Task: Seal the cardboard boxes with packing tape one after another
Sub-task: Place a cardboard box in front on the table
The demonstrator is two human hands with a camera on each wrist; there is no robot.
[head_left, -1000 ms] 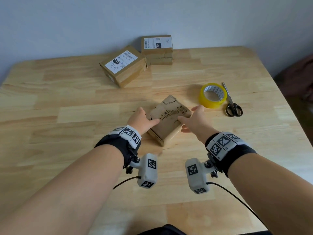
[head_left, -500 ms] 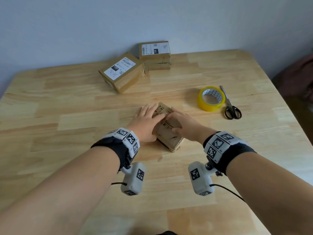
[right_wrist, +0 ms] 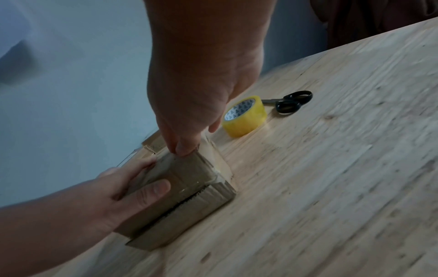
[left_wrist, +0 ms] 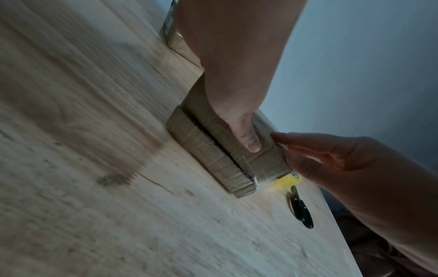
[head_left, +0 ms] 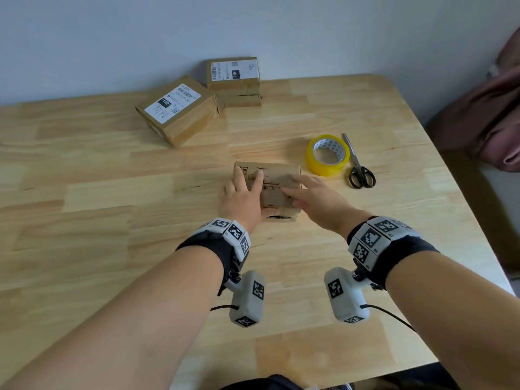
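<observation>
A small cardboard box (head_left: 278, 171) lies at the table's middle, its long side parallel to the near edge. My left hand (head_left: 242, 198) grips its left part, fingers over the top and thumb on the near face. My right hand (head_left: 315, 198) holds the right part, fingers across the top, thumb at the near top edge. In the right wrist view the box (right_wrist: 189, 187) shows a dark open seam along its near face and clear tape at one corner. The yellow tape roll (head_left: 327, 159) lies flat just right of the box, beside black-handled scissors (head_left: 360, 170).
Two labelled cardboard boxes stand at the back near the wall: a larger one (head_left: 177, 108) and a smaller stack (head_left: 235, 77). The wooden table (head_left: 112, 249) ends at the right, where dark red cloth (head_left: 484, 116) lies beyond it.
The small box has turned from lying diagonally to lying square with the table edge. Both hands have come from its sides up onto its top.
</observation>
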